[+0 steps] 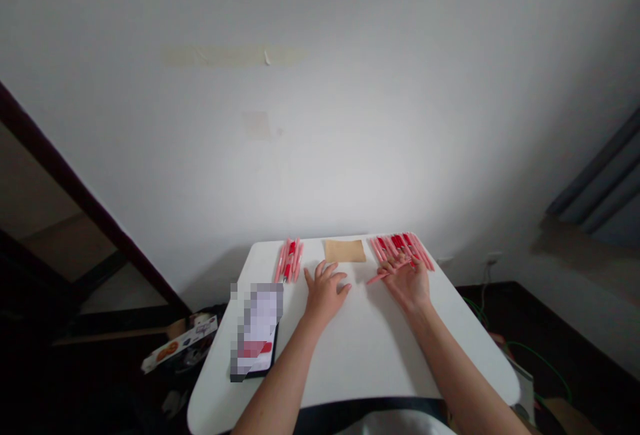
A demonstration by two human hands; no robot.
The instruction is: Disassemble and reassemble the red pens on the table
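Mostly pale wall [400, 122] here, with a yellowish tape strip [225, 56] up top, left of centre. Greyish curtain [600, 188] on the right edge, and there's green cable [540, 351] at lower right.

Left hand [325, 288] palm down, fingers [319, 269] spread, right hand [409, 283] palm up, fingers curled

No text, brand, number or sign can be read. The screen of the phone [260, 325] is blurred into blocks, with a red patch near its lower end. Any lettering on the pink and red pens [400, 243] is too small to make out, as is any on the printed white strip [181, 344].
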